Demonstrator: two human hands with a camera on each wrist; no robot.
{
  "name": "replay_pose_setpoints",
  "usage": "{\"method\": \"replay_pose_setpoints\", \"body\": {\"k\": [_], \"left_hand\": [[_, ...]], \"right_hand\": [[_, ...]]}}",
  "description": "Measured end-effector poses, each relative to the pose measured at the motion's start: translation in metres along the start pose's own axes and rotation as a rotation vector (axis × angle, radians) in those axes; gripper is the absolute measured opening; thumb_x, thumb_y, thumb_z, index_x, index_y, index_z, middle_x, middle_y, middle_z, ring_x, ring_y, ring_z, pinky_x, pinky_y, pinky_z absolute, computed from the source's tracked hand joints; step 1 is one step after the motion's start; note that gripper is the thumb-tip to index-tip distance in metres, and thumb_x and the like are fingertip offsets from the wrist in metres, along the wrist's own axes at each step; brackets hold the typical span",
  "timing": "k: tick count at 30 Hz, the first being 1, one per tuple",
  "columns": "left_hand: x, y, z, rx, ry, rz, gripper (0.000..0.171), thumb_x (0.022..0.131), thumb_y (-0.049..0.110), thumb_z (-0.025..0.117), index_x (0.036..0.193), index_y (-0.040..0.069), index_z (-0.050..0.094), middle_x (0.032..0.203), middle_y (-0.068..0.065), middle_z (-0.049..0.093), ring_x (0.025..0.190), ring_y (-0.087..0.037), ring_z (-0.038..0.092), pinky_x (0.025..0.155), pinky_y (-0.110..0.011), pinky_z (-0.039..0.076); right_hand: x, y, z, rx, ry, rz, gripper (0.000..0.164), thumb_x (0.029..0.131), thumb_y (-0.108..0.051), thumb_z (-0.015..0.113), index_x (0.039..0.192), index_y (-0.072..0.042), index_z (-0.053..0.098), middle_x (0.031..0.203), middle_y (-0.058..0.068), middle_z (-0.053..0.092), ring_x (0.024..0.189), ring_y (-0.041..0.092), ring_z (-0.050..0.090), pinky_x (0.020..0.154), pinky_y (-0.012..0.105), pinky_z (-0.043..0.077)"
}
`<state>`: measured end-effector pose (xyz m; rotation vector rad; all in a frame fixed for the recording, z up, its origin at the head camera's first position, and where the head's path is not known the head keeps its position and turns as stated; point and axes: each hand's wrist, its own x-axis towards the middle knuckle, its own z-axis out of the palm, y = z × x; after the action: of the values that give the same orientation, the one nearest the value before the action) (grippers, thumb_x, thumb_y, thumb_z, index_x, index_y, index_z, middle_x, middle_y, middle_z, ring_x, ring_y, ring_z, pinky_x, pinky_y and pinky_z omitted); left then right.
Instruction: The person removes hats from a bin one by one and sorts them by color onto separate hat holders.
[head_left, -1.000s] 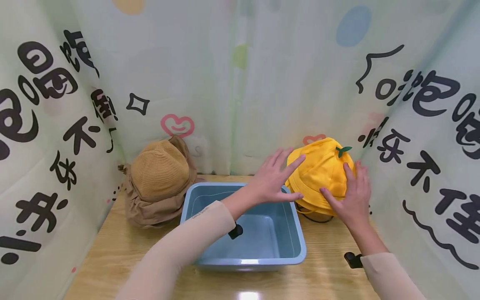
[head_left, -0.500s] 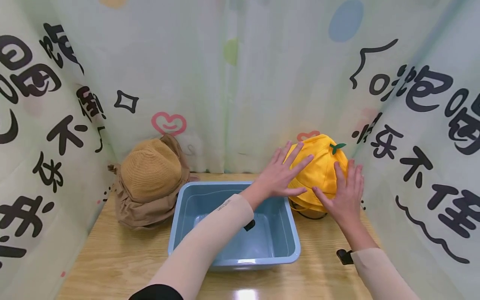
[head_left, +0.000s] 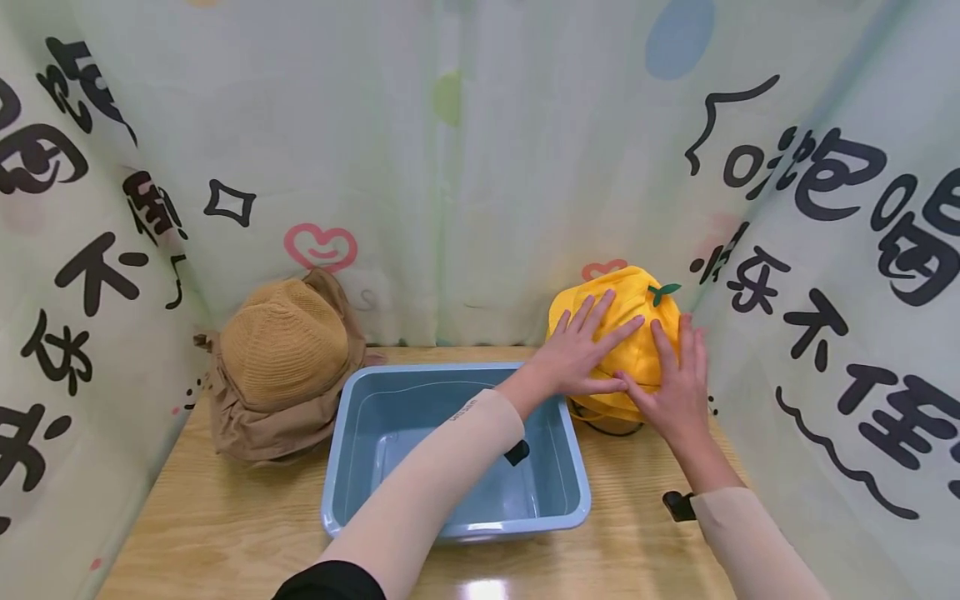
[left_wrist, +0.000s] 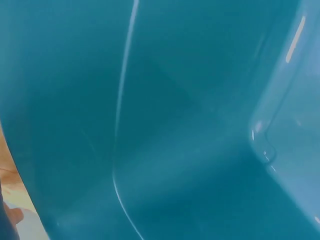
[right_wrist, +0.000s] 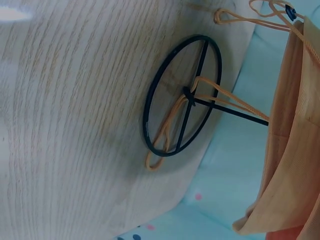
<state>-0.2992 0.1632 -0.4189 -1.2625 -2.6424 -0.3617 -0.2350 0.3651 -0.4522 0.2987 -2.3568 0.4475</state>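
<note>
A yellow bucket hat [head_left: 630, 325] with a small green sprout on top sits at the back right. In the right wrist view, its hanging brim [right_wrist: 295, 135] and cords show above a black wire stand [right_wrist: 147, 107] with a ring base. My left hand [head_left: 573, 354], fingers spread, lies across the hat's front left. Against the hat's right side is my right hand [head_left: 678, 396], its fingers straight and pointing up. The two thumbs come close together before the hat. Whether the palms press on the cloth cannot be seen.
Under my left forearm stands a blue plastic tub [head_left: 341, 467]; its inner wall [left_wrist: 165, 115] fills the left wrist view. Brown hats [head_left: 288, 350] are stacked at the back left. A printed curtain [head_left: 390, 167] encloses the wooden table [head_left: 225, 533] at the back and sides.
My left hand has moved right and farther over the yellow hat, nearer to the right hand. The right hand stays by the hat's right side. The whole head view has shifted left.
</note>
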Motion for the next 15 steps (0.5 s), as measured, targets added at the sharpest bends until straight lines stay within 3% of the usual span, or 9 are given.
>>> {"method": "replay_pose_setpoints", "body": {"k": [5,10,15], "left_hand": [[0.0037,0.0013,0.0028,-0.065,-0.007,0.003,0.092,0.092,0.072,0.044,0.159,0.039,-0.011,0.162,-0.008,-0.032,0.154,-0.032,-0.009,0.121,-0.051,0.020],[0.0040,0.0002,0.0053,-0.088,0.007,0.037,0.091,0.094,0.067,0.047,0.161,0.034,-0.004,0.164,-0.010,-0.026,0.154,-0.026,-0.014,0.124,-0.038,0.007],[-0.0007,-0.0020,0.0064,-0.128,-0.052,0.030,0.090,0.094,0.068,0.047,0.160,0.038,-0.006,0.166,-0.008,-0.019,0.155,-0.028,0.000,0.124,-0.040,0.013]], "right_hand": [[0.0001,0.0022,0.0018,0.021,-0.028,0.024,0.095,0.084,-0.083,0.045,0.157,-0.026,0.030,0.168,0.012,0.007,0.145,0.055,0.017,0.106,0.076,0.024],[-0.0012,0.0052,0.0052,0.048,-0.033,0.014,0.099,0.081,-0.085,0.045,0.157,-0.024,0.030,0.166,0.017,0.012,0.139,0.058,0.027,0.099,0.078,0.032],[-0.0060,0.0083,0.0086,0.040,-0.077,0.028,0.099,0.081,-0.085,0.042,0.159,-0.026,0.026,0.167,0.015,0.009,0.135,0.058,0.033,0.093,0.079,0.036]]}}
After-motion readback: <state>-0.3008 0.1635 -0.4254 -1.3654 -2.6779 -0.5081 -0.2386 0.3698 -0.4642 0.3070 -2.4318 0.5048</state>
